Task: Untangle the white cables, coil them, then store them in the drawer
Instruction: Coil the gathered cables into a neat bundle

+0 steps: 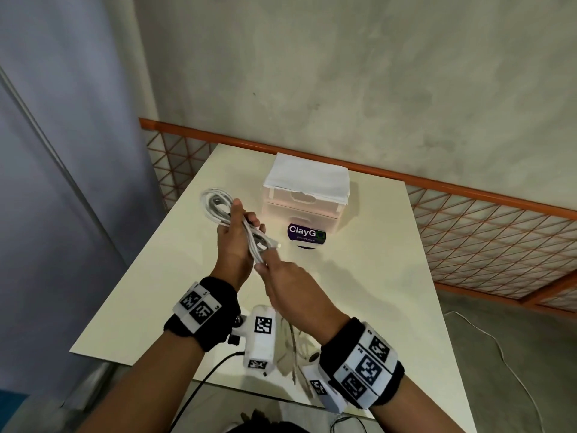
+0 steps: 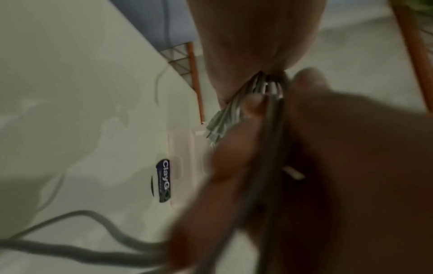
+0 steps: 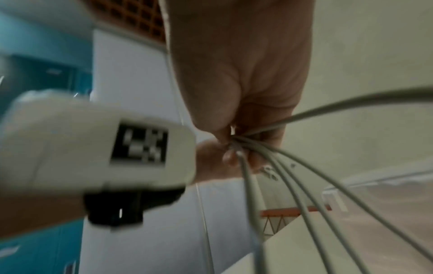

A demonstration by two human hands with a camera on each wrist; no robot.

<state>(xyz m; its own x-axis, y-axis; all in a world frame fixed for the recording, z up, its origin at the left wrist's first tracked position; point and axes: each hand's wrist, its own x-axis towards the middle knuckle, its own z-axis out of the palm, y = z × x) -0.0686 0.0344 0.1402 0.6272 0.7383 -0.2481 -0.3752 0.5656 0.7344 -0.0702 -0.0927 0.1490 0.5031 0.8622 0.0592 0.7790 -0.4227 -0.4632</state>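
A white cable coil [image 1: 216, 204] is held up above the cream table [image 1: 359, 276]. My left hand [image 1: 240, 232] grips the bundle at its middle, thumb up along the strands. My right hand [image 1: 271, 266] pinches the lower end of the same strands, just below the left hand. In the right wrist view the strands [image 3: 290, 185] fan out from my right hand's pinch. The left wrist view is blurred and shows loops [image 2: 93, 255] trailing off the left hand. A small white drawer unit [image 1: 304, 198] stands behind the hands, its drawers closed.
More pale cables [image 1: 290, 342] lie on the table near its front edge, below my wrists. A purple ClayGo sticker [image 1: 307, 234] sits in front of the drawer unit. An orange mesh railing [image 1: 468, 232] runs behind and to the right of the table.
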